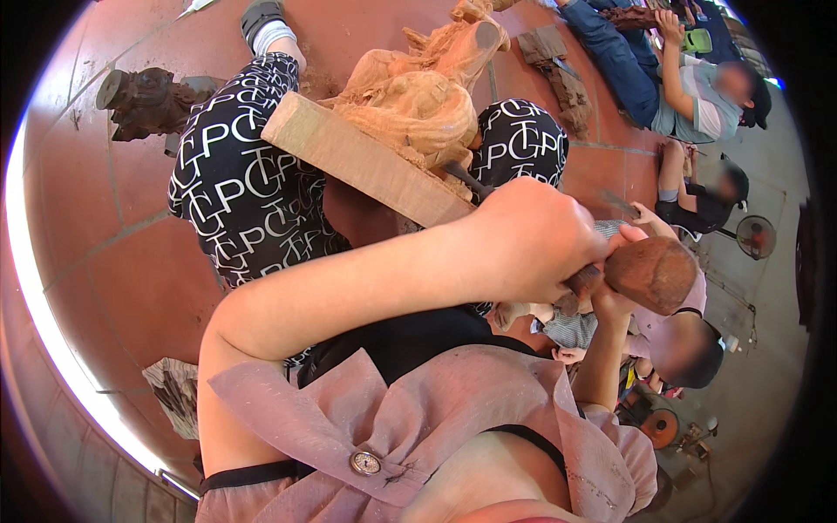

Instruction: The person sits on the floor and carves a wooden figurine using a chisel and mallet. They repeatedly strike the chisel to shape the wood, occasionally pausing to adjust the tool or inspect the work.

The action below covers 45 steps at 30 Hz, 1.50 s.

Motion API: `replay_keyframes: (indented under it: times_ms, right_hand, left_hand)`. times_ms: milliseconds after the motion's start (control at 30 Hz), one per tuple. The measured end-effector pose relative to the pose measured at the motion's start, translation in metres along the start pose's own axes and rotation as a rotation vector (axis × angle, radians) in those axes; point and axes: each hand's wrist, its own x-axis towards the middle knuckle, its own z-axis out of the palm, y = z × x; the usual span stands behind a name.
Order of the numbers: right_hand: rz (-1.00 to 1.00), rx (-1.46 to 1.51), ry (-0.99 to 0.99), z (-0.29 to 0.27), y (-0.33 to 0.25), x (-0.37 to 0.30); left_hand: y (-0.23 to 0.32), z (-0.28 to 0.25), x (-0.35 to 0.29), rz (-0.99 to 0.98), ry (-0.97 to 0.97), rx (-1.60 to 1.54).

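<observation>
The pale wooden carving (pixel 418 96), a rough figure on a flat rectangular base, rests tilted across the person's lap, between knees clad in black trousers (pixel 235 174) patterned with white letters. A chisel (pixel 466 177) with a dark shaft meets the carving just above the base's right end, its handle running back into the left hand (pixel 523 240). That hand is closed in a fist around the chisel handle, knuckles up, the forearm crossing the picture from lower left. Just to the right, a rounded brown wooden mallet (pixel 649 275) sits close by the fist; the right hand (pixel 610 305) grips its handle from below, fingers wrapped tight, mostly hidden behind the left hand. The person wears a dusty pink top (pixel 436 418) with a button. The floor (pixel 113 253) is of red tiles. A dark carved piece (pixel 144 100) lies at upper left. Other people (pixel 689 87) sit on the floor at the right, working on their own wood.
</observation>
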Motion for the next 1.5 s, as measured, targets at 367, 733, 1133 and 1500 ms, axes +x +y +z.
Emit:
replay_keyframes:
  times_ms: [367,733,1133,1500]
  right_hand:
    - [-0.278,0.301,0.053,0.003,-0.006,0.013]
    - [-0.358,0.082,0.135,0.011,-0.003,0.016]
    - [-0.022,0.321,0.116,0.008,0.009,0.002]
    - [-0.11,0.104,0.109,0.002,-0.003,0.014]
  left_hand:
    - [-0.007,0.001,0.001,-0.077,0.344,0.012]
    - [-0.004,0.001,-0.017,0.02,0.26,0.021]
    - [0.001,0.017,0.006,0.094,0.12,0.115]
    - [-0.012,-0.006,0.018,-0.121,0.398,-0.053]
